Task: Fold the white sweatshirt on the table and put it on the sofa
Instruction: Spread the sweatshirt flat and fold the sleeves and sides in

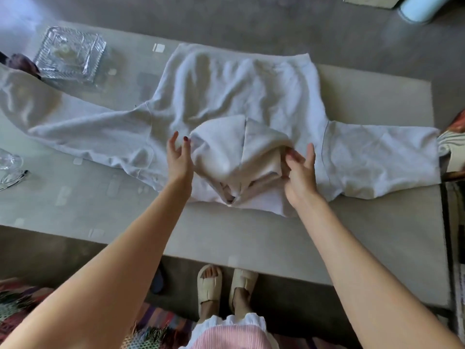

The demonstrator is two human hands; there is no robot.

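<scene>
- white sweatshirt (234,96) is spread flat on the table (352,222), taking up most of the middle of the frame, hem toward the top, neck toward the bottom
- its hood (234,149) is flipped up onto the body, sitting as a rounded lump right in the center of the frame
- one sleeve runs out to the left edge of the frame, the other goes to the right and reaches the table's right edge
- left hand (178,159) sits at the hood's left side, fingers spread and loose, not pinching anything, pretty much just beside the fabric
- right hand (299,172) is at the hood's right edge, fingertips tucked against the fold there; can't tell if it's really gripping the cloth or just touching it
- a cut glass dish (70,54) sits on the table at upper left, just above the left sleeve
- more clear glassware (10,167) pokes in at the left edge, only partly in view
- bottom of the frame: feet in cream slippers (226,285) on the floor just below the table's near edge
- a colourful woven rug (156,326) shows at lower left
- something white and rounded (420,8) at the top right corner, too cropped to say what
</scene>
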